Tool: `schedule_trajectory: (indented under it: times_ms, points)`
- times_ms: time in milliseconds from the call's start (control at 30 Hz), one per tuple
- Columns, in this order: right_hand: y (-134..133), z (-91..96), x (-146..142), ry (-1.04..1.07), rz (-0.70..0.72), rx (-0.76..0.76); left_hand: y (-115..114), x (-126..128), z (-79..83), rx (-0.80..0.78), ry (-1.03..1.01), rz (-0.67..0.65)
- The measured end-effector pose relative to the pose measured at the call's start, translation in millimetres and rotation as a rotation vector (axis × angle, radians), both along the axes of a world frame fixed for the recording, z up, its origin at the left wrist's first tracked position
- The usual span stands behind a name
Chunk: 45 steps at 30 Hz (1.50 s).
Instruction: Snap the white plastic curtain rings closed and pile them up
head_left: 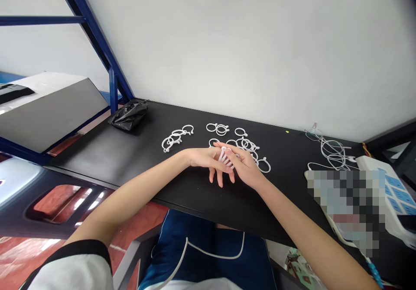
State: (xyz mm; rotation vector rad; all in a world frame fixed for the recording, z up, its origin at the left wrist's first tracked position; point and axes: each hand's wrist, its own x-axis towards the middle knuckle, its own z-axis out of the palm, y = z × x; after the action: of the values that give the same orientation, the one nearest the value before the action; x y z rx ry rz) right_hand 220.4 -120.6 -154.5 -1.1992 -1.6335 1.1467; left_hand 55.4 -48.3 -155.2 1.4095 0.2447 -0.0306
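Near the middle of the black table, my left hand (208, 158) and my right hand (244, 164) meet just above the surface. Between them they grip several white plastic rings (228, 159), bunched side by side like curtain rings. My right thumb presses on the bunch, while my left fingers reach out beneath it. The far sides of the held rings are hidden by the hands. More white rings (247, 144) lie behind and to the right of my hands. Another group of rings (175, 136) sits to the left, and a few loose ones (221, 130) lie farther back.
A crumpled black plastic bag (128, 115) lies at the back left. Tangled white cables (334, 151) and a white power strip (386, 190) are on the right, beside a pixelated object (346, 207). A blue metal frame (97, 34) rises at the left, against the wall (247, 43).
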Motion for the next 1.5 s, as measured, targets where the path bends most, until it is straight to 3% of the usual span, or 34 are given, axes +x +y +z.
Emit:
schedule_trajectory:
  times_ms: [167, 367, 633, 867, 1200, 1500]
  points:
    - [4.0, 4.1, 8.9, 0.034, 0.151, -0.108, -2.2, -3.2, 7.4, -0.054, 0.009, -0.082]
    - [10.4, 18.2, 33.2, 0.109, 0.373, -0.130, 0.9, -9.6, 16.0, -0.113, 0.041, -0.205]
    - [7.8, 10.7, 28.9, 0.210, 0.428, -0.263, 8.1, -9.4, 8.8, -0.157, 0.005, -0.307]
    - [4.2, 9.7, 19.3, 0.348, 0.493, -0.361, 9.1, -14.4, 10.9, -0.137, -0.050, -0.288]
    - [2.8, 13.2, 21.3, 0.477, 0.534, -0.373, 11.7, -20.2, 12.3, -0.190, -0.125, -0.189]
    - [4.1, 1.7, 14.3, 0.544, 0.506, -0.374, 6.0, -17.1, 12.5, -0.198, -0.147, -0.145]
